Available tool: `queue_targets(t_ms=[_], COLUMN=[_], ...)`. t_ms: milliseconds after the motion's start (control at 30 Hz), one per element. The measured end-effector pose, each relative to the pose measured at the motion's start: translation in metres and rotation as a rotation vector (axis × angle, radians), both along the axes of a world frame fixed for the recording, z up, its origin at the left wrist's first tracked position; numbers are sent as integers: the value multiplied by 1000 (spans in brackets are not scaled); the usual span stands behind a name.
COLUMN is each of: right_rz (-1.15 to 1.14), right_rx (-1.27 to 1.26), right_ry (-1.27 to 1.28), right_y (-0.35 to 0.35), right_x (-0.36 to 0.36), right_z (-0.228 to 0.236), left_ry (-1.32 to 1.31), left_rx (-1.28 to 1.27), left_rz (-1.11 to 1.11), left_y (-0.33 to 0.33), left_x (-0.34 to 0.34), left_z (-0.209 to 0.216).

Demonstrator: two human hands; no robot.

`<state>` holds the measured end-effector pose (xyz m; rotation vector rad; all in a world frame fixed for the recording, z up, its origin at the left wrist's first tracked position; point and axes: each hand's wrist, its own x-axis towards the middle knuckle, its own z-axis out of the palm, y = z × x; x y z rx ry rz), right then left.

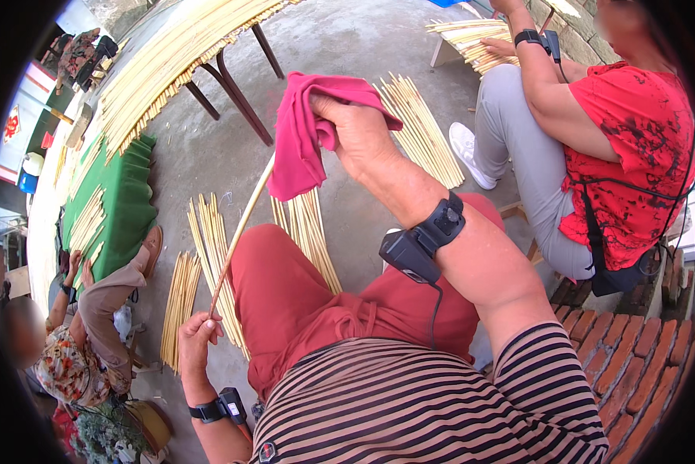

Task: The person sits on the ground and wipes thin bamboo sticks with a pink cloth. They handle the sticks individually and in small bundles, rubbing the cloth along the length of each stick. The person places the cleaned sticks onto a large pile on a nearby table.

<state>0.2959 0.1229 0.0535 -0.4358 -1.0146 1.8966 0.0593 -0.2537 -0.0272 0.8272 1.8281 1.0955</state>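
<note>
A long, thin, pale stick slants up from my left hand toward my right. Its lower end, darker than the rest, is pinched between the thumb and fingers of my left hand, beside my left thigh. My right hand, farther forward, is closed on a bright pink cloth. The stick's upper end disappears under this cloth, so I cannot see how the cloth lies around it. Bundles of similar sticks lie on the floor past my knees.
A table covered with sticks stands ahead on the left. Beside it hangs a green cloth. One person sits at right near another stick-covered stand; another sits at left. Stacked red bricks are at lower right.
</note>
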Motion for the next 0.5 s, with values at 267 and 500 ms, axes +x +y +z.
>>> queue_targets(t_ms=[267,500], right_rz=[-99,109], right_rx=[-138,-16], right_ry=[-25,-219], right_y=[19,-3], right_x=[9,0], right_z=[-7,-14], left_ry=[-576,-802], left_rx=[102,251], left_rz=[-8,5], left_y=[-7,8], left_x=[5,16], left_z=[-1,2])
